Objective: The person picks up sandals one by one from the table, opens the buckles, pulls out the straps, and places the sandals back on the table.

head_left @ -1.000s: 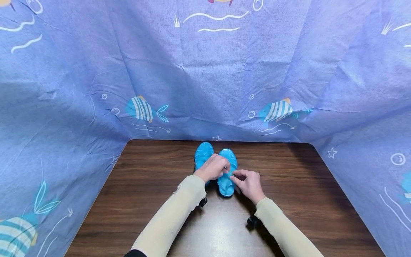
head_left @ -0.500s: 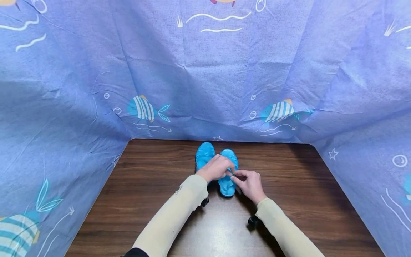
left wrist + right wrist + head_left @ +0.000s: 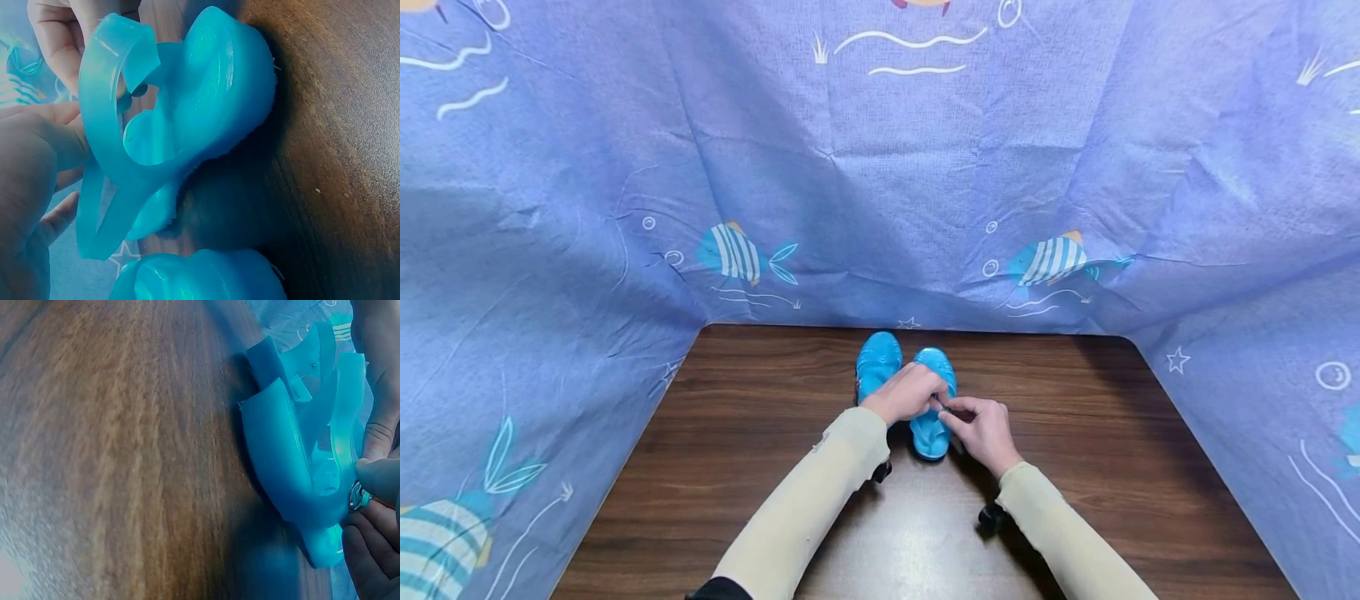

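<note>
Two blue jelly sandals lie side by side on the table. Over the right sandal (image 3: 931, 442), both hands meet at its ankle strap (image 3: 100, 119). My left hand (image 3: 910, 392) comes across from the left and pinches the strap, fingertips right against those of the other hand. From the right side, my right hand (image 3: 983, 429) pinches a small metal buckle (image 3: 357, 497) between thumb and fingers, as the right wrist view shows. The left sandal (image 3: 878, 358) is partly hidden behind my left hand and untouched by the right hand.
The dark wood-grain table (image 3: 760, 375) carries the sandals near its far edge. A blue fish-print cloth (image 3: 880, 208) hangs behind and along both sides of it. A black wrist mount (image 3: 991, 518) sits under the right sleeve.
My left hand has shifted slightly right, so its fingertips now meet those of my right hand at the buckle. The right hand and sandals hold nearly still.
</note>
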A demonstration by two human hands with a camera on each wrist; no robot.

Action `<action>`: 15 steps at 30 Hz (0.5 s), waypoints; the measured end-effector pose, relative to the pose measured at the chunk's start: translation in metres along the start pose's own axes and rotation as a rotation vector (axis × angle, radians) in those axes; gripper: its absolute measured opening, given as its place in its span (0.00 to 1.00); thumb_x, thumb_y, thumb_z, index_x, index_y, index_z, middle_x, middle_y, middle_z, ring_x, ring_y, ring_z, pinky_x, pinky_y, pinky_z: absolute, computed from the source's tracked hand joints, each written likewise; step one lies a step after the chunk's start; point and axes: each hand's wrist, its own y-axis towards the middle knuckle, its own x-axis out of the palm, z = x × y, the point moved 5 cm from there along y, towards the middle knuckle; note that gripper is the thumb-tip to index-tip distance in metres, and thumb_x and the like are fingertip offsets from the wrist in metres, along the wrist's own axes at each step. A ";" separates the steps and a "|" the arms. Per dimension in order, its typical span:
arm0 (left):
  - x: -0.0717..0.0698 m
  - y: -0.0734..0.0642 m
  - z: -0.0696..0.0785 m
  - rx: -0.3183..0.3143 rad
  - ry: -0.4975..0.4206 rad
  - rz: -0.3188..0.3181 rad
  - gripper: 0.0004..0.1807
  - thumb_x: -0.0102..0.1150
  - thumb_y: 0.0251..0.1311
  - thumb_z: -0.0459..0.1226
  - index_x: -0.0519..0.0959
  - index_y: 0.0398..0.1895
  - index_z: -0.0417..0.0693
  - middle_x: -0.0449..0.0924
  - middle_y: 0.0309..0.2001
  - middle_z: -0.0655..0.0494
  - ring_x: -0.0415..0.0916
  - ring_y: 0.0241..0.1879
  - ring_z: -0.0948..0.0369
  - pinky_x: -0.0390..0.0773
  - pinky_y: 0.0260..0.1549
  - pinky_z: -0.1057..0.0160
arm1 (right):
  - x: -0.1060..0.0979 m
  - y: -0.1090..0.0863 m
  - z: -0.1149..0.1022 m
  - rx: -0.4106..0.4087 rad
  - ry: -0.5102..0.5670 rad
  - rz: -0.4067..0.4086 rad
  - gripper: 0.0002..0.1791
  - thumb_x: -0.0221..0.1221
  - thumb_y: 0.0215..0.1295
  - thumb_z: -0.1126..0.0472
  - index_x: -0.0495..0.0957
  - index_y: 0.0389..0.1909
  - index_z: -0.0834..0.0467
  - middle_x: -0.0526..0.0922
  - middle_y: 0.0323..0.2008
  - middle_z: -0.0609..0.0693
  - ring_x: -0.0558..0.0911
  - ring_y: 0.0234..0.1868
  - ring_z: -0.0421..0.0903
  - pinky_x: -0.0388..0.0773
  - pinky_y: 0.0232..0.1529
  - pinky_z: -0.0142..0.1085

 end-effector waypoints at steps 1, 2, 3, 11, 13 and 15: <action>0.000 0.000 0.000 0.003 -0.008 0.005 0.06 0.70 0.69 0.36 0.92 0.39 0.58 0.90 0.37 0.66 0.79 0.31 0.73 0.79 0.40 0.74 | 0.000 0.000 0.000 0.001 0.002 -0.002 0.11 0.76 0.62 0.60 0.92 0.44 0.57 0.93 0.38 0.48 0.91 0.37 0.43 0.88 0.37 0.39; -0.001 -0.001 0.000 0.007 -0.016 0.010 0.07 0.69 0.69 0.35 0.93 0.38 0.58 0.90 0.36 0.66 0.77 0.29 0.73 0.78 0.39 0.75 | 0.000 0.000 0.000 0.002 0.003 -0.003 0.11 0.76 0.62 0.60 0.92 0.44 0.57 0.93 0.38 0.48 0.91 0.37 0.43 0.88 0.37 0.39; -0.001 -0.001 -0.001 0.012 -0.022 0.018 0.08 0.68 0.69 0.34 0.93 0.38 0.58 0.90 0.35 0.66 0.75 0.28 0.73 0.78 0.38 0.75 | 0.000 0.000 0.000 0.003 0.003 -0.003 0.11 0.76 0.62 0.60 0.92 0.44 0.57 0.93 0.38 0.47 0.91 0.37 0.43 0.88 0.37 0.39; 0.000 -0.001 -0.004 0.028 -0.045 0.035 0.09 0.66 0.70 0.33 0.93 0.38 0.56 0.90 0.35 0.65 0.77 0.29 0.75 0.77 0.38 0.77 | 0.002 0.002 0.003 0.007 -0.006 -0.005 0.11 0.76 0.62 0.58 0.92 0.45 0.54 0.93 0.38 0.45 0.91 0.37 0.42 0.88 0.38 0.40; 0.000 -0.002 -0.004 0.028 -0.049 0.034 0.09 0.67 0.70 0.33 0.93 0.37 0.56 0.90 0.35 0.65 0.77 0.28 0.75 0.78 0.38 0.77 | 0.002 0.002 0.004 0.009 -0.010 -0.005 0.11 0.76 0.62 0.57 0.92 0.45 0.54 0.93 0.38 0.45 0.91 0.37 0.41 0.88 0.38 0.40; 0.000 -0.002 -0.004 0.028 -0.050 0.034 0.09 0.67 0.70 0.33 0.93 0.37 0.56 0.90 0.34 0.64 0.76 0.27 0.74 0.78 0.37 0.77 | 0.003 0.001 0.004 0.010 -0.007 -0.004 0.11 0.76 0.62 0.57 0.92 0.45 0.54 0.93 0.38 0.45 0.91 0.37 0.41 0.88 0.38 0.40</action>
